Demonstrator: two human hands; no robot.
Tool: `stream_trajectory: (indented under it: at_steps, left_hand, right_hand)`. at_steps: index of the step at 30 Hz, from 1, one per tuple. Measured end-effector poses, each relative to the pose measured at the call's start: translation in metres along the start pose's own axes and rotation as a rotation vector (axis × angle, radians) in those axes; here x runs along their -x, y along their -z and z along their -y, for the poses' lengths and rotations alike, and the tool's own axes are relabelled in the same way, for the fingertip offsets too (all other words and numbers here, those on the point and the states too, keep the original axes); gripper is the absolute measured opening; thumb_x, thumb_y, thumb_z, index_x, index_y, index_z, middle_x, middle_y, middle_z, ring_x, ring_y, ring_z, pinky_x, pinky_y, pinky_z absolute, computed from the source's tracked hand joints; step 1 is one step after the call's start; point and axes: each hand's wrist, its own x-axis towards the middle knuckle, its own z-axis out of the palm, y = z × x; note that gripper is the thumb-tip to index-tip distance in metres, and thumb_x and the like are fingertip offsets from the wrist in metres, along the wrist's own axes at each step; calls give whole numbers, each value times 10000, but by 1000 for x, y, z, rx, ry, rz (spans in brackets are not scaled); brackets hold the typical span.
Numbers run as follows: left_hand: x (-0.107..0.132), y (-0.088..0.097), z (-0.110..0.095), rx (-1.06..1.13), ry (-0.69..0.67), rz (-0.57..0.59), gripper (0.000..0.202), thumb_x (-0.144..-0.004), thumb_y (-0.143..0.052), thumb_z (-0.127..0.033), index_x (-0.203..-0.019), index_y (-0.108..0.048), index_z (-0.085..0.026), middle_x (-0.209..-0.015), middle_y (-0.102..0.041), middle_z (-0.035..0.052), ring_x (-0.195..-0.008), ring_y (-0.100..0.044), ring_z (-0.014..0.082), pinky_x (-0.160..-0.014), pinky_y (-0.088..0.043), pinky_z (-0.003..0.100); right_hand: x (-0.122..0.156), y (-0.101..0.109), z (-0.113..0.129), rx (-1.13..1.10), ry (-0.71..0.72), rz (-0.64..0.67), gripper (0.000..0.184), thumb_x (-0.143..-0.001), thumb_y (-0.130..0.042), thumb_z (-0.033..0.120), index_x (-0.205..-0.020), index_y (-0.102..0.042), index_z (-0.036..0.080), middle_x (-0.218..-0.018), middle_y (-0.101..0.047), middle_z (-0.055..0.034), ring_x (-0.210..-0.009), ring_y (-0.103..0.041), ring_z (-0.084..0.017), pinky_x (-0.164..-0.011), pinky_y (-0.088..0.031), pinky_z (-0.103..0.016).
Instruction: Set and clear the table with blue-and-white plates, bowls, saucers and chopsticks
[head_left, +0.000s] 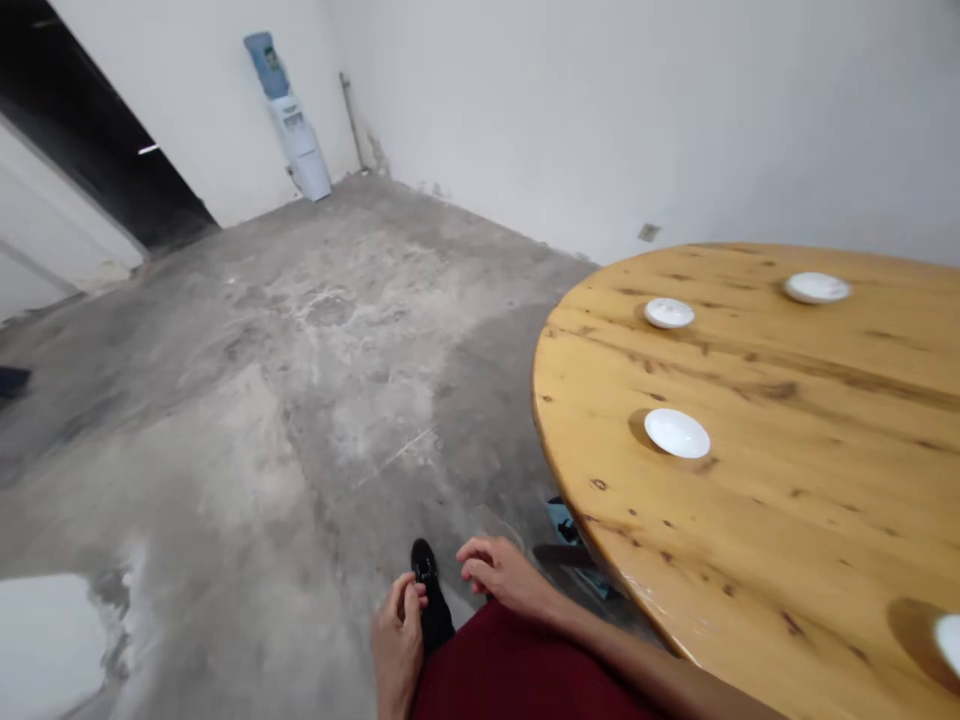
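Apparently spread out for steadiness and room, four white dishes rest well apart on the wooden table (750, 520): the near dish (677, 433), the small dish (669, 314) beyond it, the far dish (817, 288) to the right, and the cut-off dish (949, 642) at the right border. They sit in from the table's curved left side, presumably so a brushing arm cannot tip them off. Both hands hold nothing: the left hand (399, 635) and the right hand (504, 574) have fingers loosely curled, probably because neither bears a load. They hang before the dark red garment (517, 672), above the concrete floor (300, 400) and left of the table. Every dish lies right of both hands, none touched; the near dish is nearest the right hand, farther off and to the right.
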Motion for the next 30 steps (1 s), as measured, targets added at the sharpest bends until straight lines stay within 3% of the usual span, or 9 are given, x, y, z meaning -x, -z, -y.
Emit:
stream_trajectory:
  at_steps: [3, 7, 10, 13, 18, 20, 27, 30]
  left_hand:
    - [-62, 28, -33, -39, -129, 69, 533, -814, -491, -672, -953, -716, -210, -886, -772, 117, -856, -744, 281, -805, -587, 398]
    - [-133, 56, -65, -45, -232, 121, 582, -796, -505, -704, -965, -716, -189, -867, -768, 135, -850, -742, 298, -832, -584, 431]
    - [-178, 54, -80, -52, -289, 197, 611, -779, -521, -723, -968, -713, -175, -901, -766, 155, -914, -740, 317, -870, -578, 450]
    - [-216, 28, -94, -37, -302, 311, 630, -772, -534, -724, -990, -705, -158, -981, -762, 178, -931, -742, 319, -855, -588, 441]
    - [-270, -35, -118, -70, -325, 546, 626, -768, -537, -689, -1043, -700, -152, -1023, -769, 169, -964, -745, 313, -855, -600, 400]
    - [-294, -54, -132, -147, -351, 585, 590, -766, -547, -663, -1042, -709, -167, -1049, -770, 152, -1015, -735, 314, -865, -601, 384]
    - [-395, -86, -210, -252, -272, 450, 541, -782, -539, -641, -1084, -665, -210, -1038, -779, 107, -1012, -740, 301, -908, -593, 405]
    - [-430, -110, -242, -230, -244, 437, 554, -765, -558, -652, -1066, -651, -196, -994, -782, 117, -981, -749, 309, -888, -607, 416]
  right_hand:
    - [-29, -16, 9, -24, -15, -134, 257, -762, -461, 216, -907, -665, 155, -753, -718, -39, -632, -661, -153, -617, -470, -240]
    - [-67, -36, 39, 51, 47, -245, 302, -799, -462, 203, -978, -696, 136, -817, -750, -65, -664, -681, -167, -638, -471, -243]
    - [-85, -38, 64, 260, 111, -308, 322, -796, -492, 181, -992, -745, 152, -841, -769, -65, -726, -696, -187, -677, -455, -250]
    - [-97, -25, 82, 397, 75, -349, 345, -794, -517, 173, -1028, -770, 186, -913, -788, -62, -822, -717, -209, -722, -451, -254]
    - [-139, 18, 96, 465, 0, -406, 377, -813, -513, 179, -1086, -770, 211, -986, -793, -63, -885, -736, -222, -728, -456, -256]
    - [-165, 41, 103, 472, 10, -406, 377, -825, -506, 180, -1090, -772, 220, -1018, -790, -60, -904, -737, -218, -729, -458, -251]
    - [-255, 149, 161, 375, 76, -389, 378, -857, -507, 223, -1144, -753, 232, -971, -795, -48, -888, -732, -208, -706, -461, -245]
    - [-283, 192, 177, 324, 63, -444, 373, -852, -516, 222, -1145, -746, 215, -966, -795, -51, -879, -730, -208, -715, -462, -247]
